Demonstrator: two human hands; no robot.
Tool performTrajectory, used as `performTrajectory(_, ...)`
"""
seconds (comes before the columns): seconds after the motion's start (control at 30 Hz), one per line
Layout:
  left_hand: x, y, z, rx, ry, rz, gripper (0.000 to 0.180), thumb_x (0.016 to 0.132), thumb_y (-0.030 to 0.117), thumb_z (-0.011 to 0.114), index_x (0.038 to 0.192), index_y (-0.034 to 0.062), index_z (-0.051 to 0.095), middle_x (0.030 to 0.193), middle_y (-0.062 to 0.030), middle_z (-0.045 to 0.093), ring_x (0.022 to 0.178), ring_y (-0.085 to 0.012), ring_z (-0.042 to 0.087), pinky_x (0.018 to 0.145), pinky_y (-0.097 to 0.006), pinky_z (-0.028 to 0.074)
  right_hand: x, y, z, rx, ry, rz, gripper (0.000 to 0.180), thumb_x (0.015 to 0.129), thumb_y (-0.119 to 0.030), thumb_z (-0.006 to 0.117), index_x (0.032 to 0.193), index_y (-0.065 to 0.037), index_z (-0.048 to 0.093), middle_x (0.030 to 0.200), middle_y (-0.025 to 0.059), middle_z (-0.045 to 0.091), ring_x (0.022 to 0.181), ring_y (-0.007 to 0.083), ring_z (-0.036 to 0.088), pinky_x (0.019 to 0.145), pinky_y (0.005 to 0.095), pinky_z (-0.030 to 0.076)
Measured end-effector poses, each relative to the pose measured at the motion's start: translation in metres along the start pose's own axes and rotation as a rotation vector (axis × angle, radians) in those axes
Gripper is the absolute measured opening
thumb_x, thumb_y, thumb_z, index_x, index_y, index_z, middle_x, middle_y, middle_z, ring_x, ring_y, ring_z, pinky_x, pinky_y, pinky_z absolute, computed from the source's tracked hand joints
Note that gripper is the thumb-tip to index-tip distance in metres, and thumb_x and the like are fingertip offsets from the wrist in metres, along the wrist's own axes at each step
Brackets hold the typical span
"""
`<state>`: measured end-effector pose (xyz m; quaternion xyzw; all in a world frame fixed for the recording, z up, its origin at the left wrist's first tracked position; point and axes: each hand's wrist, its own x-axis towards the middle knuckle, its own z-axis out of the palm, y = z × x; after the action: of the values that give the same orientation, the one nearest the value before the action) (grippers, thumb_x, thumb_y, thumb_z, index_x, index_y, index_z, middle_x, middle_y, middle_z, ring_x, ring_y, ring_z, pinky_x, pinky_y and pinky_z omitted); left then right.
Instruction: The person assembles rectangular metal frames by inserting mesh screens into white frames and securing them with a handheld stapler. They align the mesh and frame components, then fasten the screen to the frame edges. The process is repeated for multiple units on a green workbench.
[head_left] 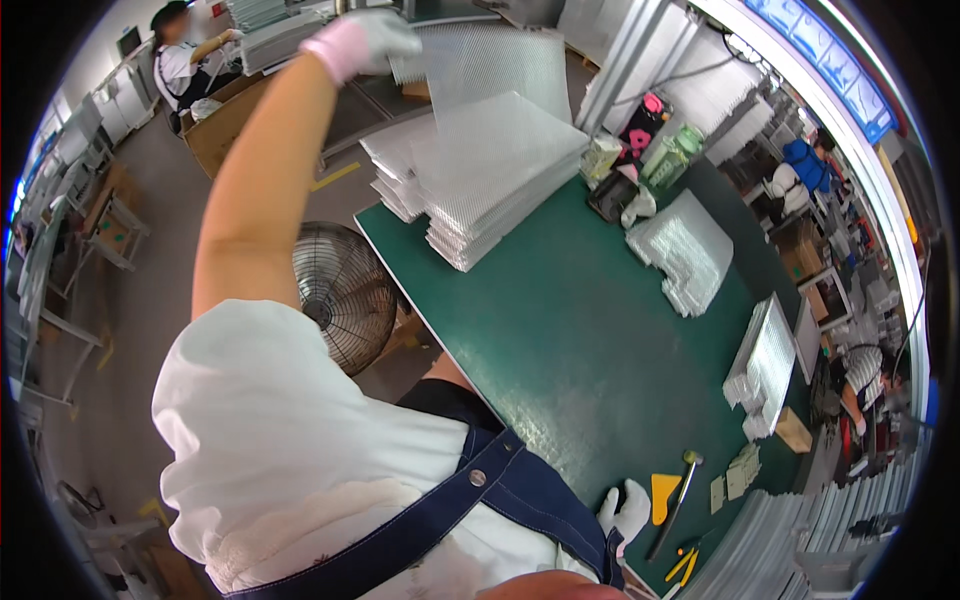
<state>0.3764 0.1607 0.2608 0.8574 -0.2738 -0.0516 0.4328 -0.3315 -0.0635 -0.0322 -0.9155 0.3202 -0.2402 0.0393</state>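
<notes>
1. The table [575, 335] is the largest thing, green on top, with the person standing along its near left side.
2. The stack [495, 165] of silvery mesh sheets lies at the far left of the table. Its layers are flat but not quite even; I think such thin sheets are piled flat so that they support each other.
3. The grey panels [840, 530] stand in a close row at the near right, probably because on edge they take less space.
4. The fan [345, 300] is on the left, beside the table, perhaps to cool the person.
5. The upper sheet [500, 75] is tilted at the far end of the stack. Its left part is beside the raised left hand.
6. The middle bundle [685, 250] and the right bundle [765, 365], both silvery, lie apart on the right part of the table.
7. The left hand [372, 42], gloved, reaches far out at the upper sheet's edge, it seems to control it from the side. I cannot tell if the fingers are clamped on it.
8. The right hand [628, 512], also gloved, is at the near edge, its fingers apart, with nothing visible between them.
9. The hammer [676, 505], the yellow card [662, 497] and the pliers [685, 565] lie just beside the right hand, probably for easy reach.
</notes>
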Motion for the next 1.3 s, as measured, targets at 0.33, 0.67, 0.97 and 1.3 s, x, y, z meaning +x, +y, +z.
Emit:
performTrajectory(0.33, -0.209, 0.005, 0.221, -0.280, -0.070, 0.314, 0.064, 0.088, 0.008, 0.065, 0.147, -0.0008, 0.044, 0.116, -0.0127, 0.066, 0.092, -0.0127, 0.065, 0.077, -0.026, 0.055, 0.024, 0.000, 0.016, 0.621, 0.271, 0.580, 0.038, 0.100, -0.009, 0.057, 0.134, 0.007, 0.053, 0.129, 0.0174, 0.061, 0.120, 0.0237, 0.059, 0.106, 0.0354, 0.045)
performTrajectory(0.67, -0.291, 0.016, 0.333, 0.560, -0.627, 0.773, 0.053, 0.083, 0.032, 0.067, 0.132, 0.0143, 0.061, 0.139, -0.0220, 0.049, 0.133, -0.0426, 0.038, 0.114, -0.058, 0.026, 0.076, -0.054, 0.004, 0.032, -0.342, -0.143, 0.059, 0.080, -0.044, 0.071, 0.125, -0.006, 0.061, 0.124, 0.0177, 0.057, 0.123, 0.0354, 0.051, 0.113, 0.0594, 0.026)
performTrajectory(0.97, -0.116, 0.092, 0.423, 0.440, -0.254, 0.921, 0.031, 0.085, 0.036, 0.062, 0.094, 0.0061, 0.067, 0.092, -0.0155, 0.064, 0.098, -0.0324, 0.060, 0.089, -0.046, 0.040, 0.158, -0.010, -0.005, 0.542, -0.234, -0.154, 0.016, 0.087, -0.019, 0.069, 0.096, -0.006, 0.073, 0.087, 0.0110, 0.070, 0.086, 0.0292, 0.068, 0.096, 0.0444, 0.048)
performTrajectory(1.3, 0.044, 0.139, 0.548, 0.586, -0.344, 0.349, 0.089, 0.087, 0.067, 0.057, 0.143, -0.0015, 0.048, 0.157, -0.0198, 0.037, 0.144, -0.0321, 0.039, 0.115, -0.041, 0.037, 0.396, 0.101, 0.119, 0.435, -0.022, 0.530, 0.087, 0.095, -0.049, 0.058, 0.154, 0.008, 0.025, 0.157, 0.0294, 0.032, 0.148, 0.0383, 0.030, 0.122, 0.0399, 0.025)
